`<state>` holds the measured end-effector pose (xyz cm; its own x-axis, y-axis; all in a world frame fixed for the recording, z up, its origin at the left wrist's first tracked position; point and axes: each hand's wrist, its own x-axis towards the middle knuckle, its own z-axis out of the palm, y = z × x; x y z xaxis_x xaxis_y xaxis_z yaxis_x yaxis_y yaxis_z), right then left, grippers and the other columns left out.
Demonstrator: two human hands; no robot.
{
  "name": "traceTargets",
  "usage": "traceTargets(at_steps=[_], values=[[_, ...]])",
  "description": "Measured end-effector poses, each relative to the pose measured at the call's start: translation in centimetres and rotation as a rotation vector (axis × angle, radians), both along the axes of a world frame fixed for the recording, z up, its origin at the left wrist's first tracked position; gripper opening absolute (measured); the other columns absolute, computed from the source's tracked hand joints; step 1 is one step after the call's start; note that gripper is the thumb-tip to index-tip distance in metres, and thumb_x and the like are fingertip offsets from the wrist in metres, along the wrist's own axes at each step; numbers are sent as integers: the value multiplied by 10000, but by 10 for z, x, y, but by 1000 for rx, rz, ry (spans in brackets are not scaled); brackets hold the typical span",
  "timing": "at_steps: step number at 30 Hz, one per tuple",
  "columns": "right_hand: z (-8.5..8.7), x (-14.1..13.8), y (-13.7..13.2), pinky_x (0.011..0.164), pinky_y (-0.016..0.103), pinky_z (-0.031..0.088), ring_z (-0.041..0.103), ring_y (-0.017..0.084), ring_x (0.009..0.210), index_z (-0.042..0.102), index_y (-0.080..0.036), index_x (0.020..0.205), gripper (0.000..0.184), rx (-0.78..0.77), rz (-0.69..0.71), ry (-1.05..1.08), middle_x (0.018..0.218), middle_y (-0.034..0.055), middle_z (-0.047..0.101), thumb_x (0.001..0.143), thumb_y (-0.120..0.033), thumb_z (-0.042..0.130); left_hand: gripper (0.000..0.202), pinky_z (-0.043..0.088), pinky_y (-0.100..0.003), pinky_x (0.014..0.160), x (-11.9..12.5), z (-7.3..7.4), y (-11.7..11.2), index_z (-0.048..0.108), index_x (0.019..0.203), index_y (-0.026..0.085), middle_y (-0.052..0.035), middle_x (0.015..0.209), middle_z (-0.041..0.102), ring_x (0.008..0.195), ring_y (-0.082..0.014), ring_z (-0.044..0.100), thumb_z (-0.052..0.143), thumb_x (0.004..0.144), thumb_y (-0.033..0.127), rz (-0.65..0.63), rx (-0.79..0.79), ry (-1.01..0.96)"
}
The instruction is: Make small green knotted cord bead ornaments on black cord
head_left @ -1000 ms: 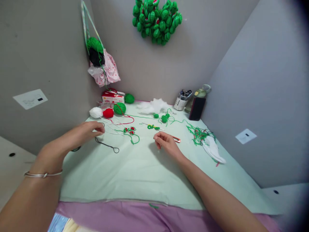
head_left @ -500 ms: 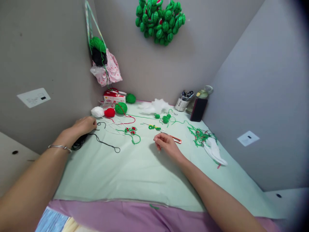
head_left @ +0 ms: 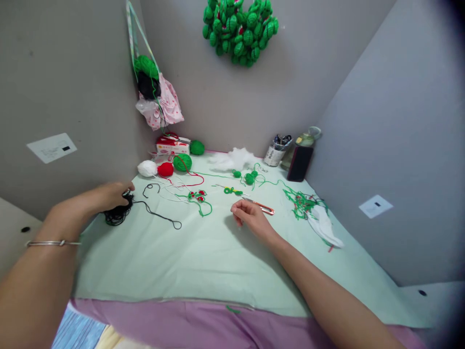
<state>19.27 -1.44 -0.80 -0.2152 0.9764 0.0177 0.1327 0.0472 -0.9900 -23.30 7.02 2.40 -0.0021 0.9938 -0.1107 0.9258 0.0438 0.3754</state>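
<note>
My left hand [head_left: 109,195] lies at the left edge of the pale green cloth [head_left: 203,252], fingers curled on a tangle of black yarn [head_left: 116,214]. A loose black strand [head_left: 160,215] trails right from the tangle to a small loop. My right hand [head_left: 249,216] rests mid-table with its fingers pinched together; what they hold is too small to name. Orange-handled snips [head_left: 264,208] lie just right of it. A small green and red crochet piece [head_left: 197,197] and a yellow-green hook [head_left: 232,191] lie between the hands, further back.
White, red and green yarn balls [head_left: 165,168] and a red box [head_left: 171,145] sit at the back left. White stuffing [head_left: 232,159], a jar of tools [head_left: 275,153], a dark phone [head_left: 298,164] and green scraps with white fabric [head_left: 312,213] lie back right. A pink bag [head_left: 160,104] and green crochet cluster [head_left: 238,29] hang on the walls.
My left hand moved left and toward me, from a pinch near the yarn balls down onto the black yarn tangle. My right hand stayed put.
</note>
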Motion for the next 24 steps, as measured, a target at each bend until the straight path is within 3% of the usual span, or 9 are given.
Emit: traceTargets(at_steps=[4, 9, 13, 16, 20, 24], values=[[2, 0, -1, 543, 245, 354, 452, 99, 520, 564, -176, 799, 215, -2, 25, -43, 591, -45, 513, 846, -382, 601, 386, 428, -282, 770, 5, -2, -10, 607, 1111, 145, -70, 983, 692, 843, -207, 584, 585, 726, 149, -28, 9, 34], [-1, 4, -1, 550, 250, 328, 457, 116, 556, 662, -162, 845, 192, 74, 62, -331, 617, -17, 541, 857, -324, 558, 333, 438, -290, 795, 33, 27, -31, 590, 1135, 152, -59, 974, 642, 903, -194, 571, 587, 834, 294, -157, 140, -403], [-5, 12, 1, 660, 273, 376, 573, 167, 744, 709, -196, 867, 222, 299, -14, -664, 827, 48, 662, 893, -262, 498, 331, 426, -288, 803, 70, 52, -50, 614, 1155, 198, -45, 1060, 649, 903, -161, 556, 633, 861, 347, -239, 223, -714], [-2, 18, 3, 678, 286, 364, 577, 173, 764, 706, -213, 826, 255, 354, -126, -783, 885, 53, 670, 915, -265, 473, 322, 429, -271, 816, 101, 57, -57, 656, 1119, 228, -35, 1096, 651, 943, -160, 562, 694, 826, 354, -322, 239, -904], [7, 18, 5, 626, 276, 377, 524, 145, 649, 703, -199, 821, 212, 257, -224, -522, 792, 37, 661, 875, -343, 557, 290, 456, -283, 826, 140, 50, -56, 677, 1077, 232, -36, 1040, 661, 948, -173, 591, 700, 815, 354, -372, 141, -1099], [19, 13, 0, 554, 255, 373, 448, 104, 558, 702, -172, 821, 261, 113, -131, -158, 728, 21, 628, 805, -428, 658, 292, 455, -309, 847, 176, 38, -53, 687, 1072, 226, -50, 1076, 662, 967, -186, 599, 694, 807, 349, -475, -10, -1152]])
